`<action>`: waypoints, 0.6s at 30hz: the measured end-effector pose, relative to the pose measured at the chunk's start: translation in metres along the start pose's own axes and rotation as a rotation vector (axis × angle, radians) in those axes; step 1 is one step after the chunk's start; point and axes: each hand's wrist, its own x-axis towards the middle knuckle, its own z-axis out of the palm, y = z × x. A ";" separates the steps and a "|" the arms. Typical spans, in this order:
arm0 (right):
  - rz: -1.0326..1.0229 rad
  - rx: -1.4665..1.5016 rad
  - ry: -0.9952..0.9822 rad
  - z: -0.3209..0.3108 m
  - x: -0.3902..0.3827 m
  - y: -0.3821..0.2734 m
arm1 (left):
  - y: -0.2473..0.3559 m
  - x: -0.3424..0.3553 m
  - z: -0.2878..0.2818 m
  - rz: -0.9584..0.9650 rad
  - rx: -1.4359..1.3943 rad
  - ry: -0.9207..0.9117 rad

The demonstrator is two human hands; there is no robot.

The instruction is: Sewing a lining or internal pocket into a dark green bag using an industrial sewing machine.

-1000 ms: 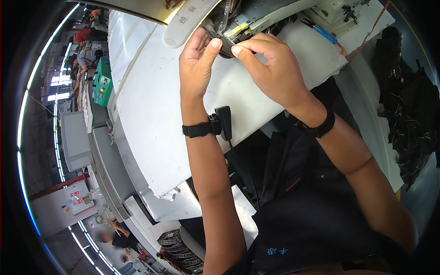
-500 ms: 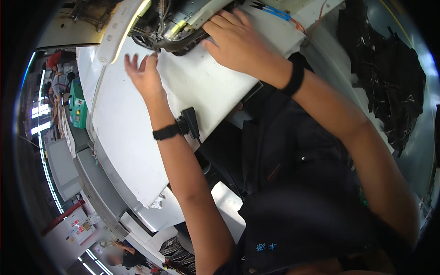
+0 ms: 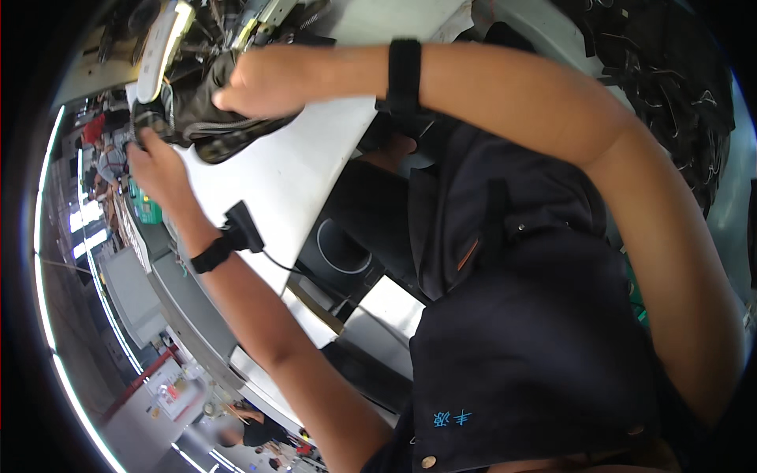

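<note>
A dark olive garment piece (image 3: 193,110) with a checked lining and a pale zip-like edge lies at the far left, under the machine's front. My right hand (image 3: 264,83) is closed on its upper part, the fingers mostly hidden behind the hand. My left hand (image 3: 162,173) pinches the garment's left end, where the checked cloth shows; motion blurs the fingertips. The sewing machine (image 3: 252,24) stands just beyond both hands, with a white lamp bar (image 3: 162,55) beside it.
The white worktable (image 3: 244,185) spreads beneath the hands. Dark garments lie heaped (image 3: 666,87) at the far right. A black box (image 3: 244,226) with a cable is at my left wrist strap. People are at work in the background on the left.
Both hands have moved left, and the view has shifted. Half a second ago they were open and empty at the machine; now the garment piece is between them.
</note>
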 end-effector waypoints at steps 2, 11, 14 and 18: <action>-0.023 0.517 -0.009 -0.012 0.006 -0.003 | -0.004 0.021 -0.027 0.134 -0.072 -0.040; -0.266 -0.605 -0.301 -0.038 -0.010 -0.015 | 0.002 0.075 -0.023 0.144 0.025 -0.219; -0.022 -0.342 -0.163 -0.046 -0.028 -0.038 | -0.011 0.071 -0.004 0.197 0.085 -0.205; 0.034 0.325 -0.172 -0.048 -0.091 -0.059 | -0.021 0.036 0.010 0.154 0.000 -0.712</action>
